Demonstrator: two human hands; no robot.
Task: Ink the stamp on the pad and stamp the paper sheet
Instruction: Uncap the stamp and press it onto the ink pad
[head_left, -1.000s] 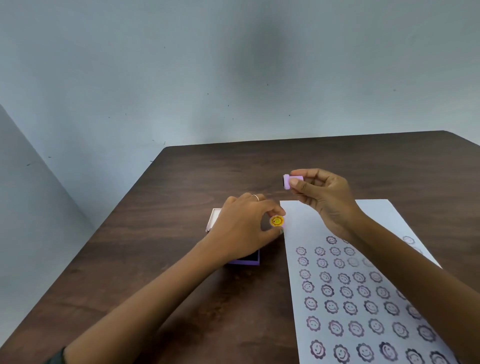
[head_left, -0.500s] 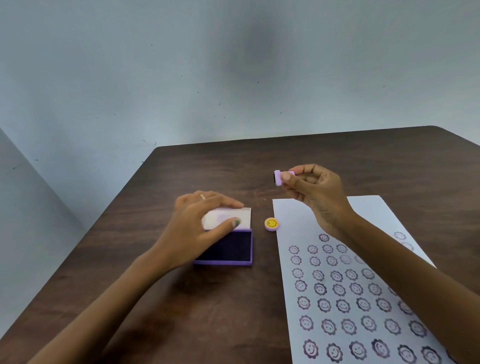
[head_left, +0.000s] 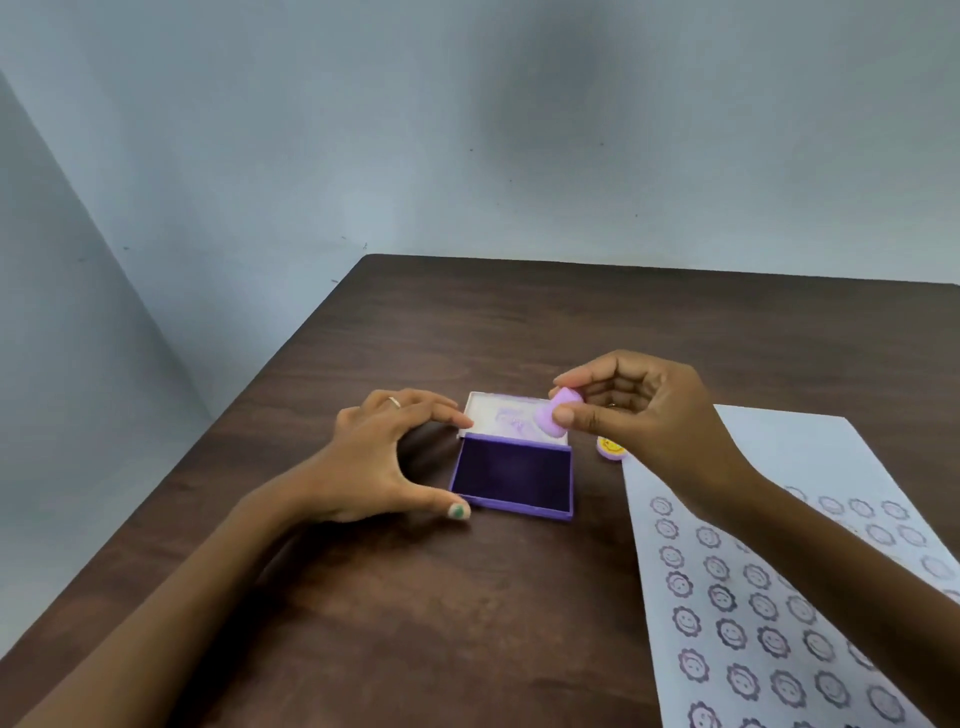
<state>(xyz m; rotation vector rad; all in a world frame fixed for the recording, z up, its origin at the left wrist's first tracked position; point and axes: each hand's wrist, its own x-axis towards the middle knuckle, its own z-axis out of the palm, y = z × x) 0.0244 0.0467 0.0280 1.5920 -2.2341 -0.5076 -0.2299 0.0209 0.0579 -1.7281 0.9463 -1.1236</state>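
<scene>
A purple ink pad (head_left: 511, 480) lies open on the dark wooden table (head_left: 467, 623), its white lid (head_left: 498, 418) flipped back behind it. My left hand (head_left: 384, 457) spans the pad's left side, fingertips at the lid corner and thumb at the front corner. My right hand (head_left: 644, 415) pinches a small lilac stamp (head_left: 558, 415) above the lid's right end. The white paper sheet (head_left: 789, 597) lies to the right, covered with several rows of purple smiley-flower prints.
A small round cap with a yellow smiley (head_left: 611, 448) lies on the table between the pad and the paper's top corner. A pale wall (head_left: 467, 130) rises behind the table's far edge, and the table's left edge runs diagonally.
My left hand left the yellow-smiley cap on the table and opened the pad, and now spans its left side. My right hand carried the stamp left and down over the lid.
</scene>
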